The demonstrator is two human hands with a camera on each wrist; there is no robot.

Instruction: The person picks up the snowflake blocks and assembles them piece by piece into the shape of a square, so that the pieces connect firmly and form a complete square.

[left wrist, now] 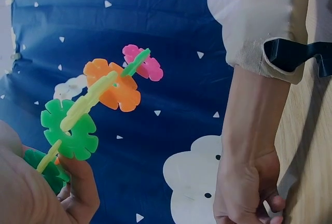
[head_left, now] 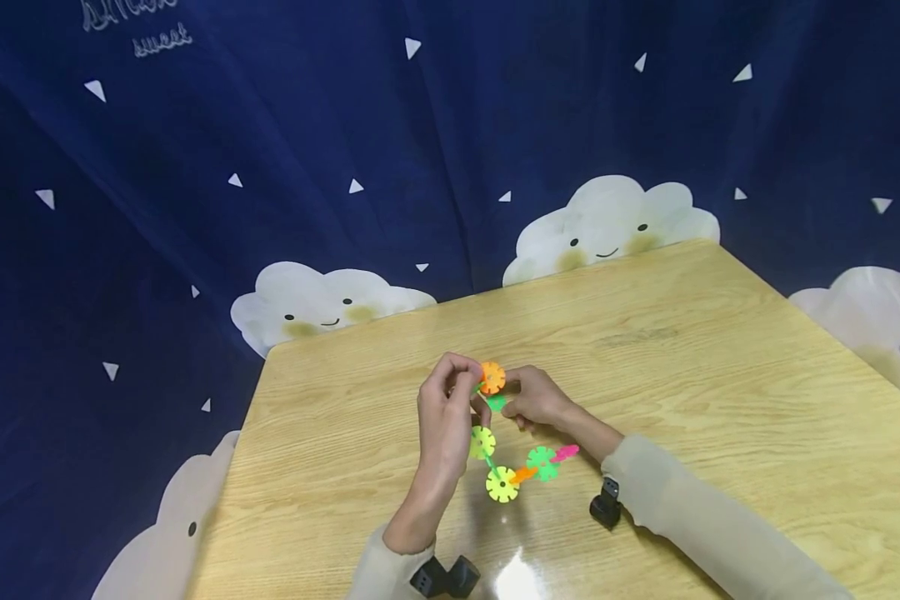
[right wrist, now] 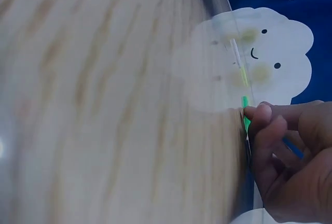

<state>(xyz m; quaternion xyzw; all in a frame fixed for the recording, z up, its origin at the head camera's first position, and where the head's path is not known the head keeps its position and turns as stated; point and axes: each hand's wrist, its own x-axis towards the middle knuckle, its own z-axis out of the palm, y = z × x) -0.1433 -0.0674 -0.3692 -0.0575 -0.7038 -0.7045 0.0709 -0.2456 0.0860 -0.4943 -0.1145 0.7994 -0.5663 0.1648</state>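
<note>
A chain of slotted plastic snowflake discs hangs between the hands, its lower part looping over the table in the head view. My left hand [head_left: 444,408] pinches the chain's upper end beside an orange disc [head_left: 492,377]. In the left wrist view its curled fingers grip a dark green disc, and from there the chain runs through a green disc [left wrist: 69,129], a yellow disc [left wrist: 89,101] and an orange disc to a pink disc [left wrist: 150,68]. My right hand [head_left: 537,397] pinches a small green disc [head_left: 497,403] at its fingertips, seen edge-on in the right wrist view.
A wooden table [head_left: 330,467] lies under both hands. Behind it hangs a dark blue curtain [head_left: 307,108] with white triangles and smiling clouds [head_left: 615,221]. Each sleeved wrist carries a black camera [head_left: 606,504].
</note>
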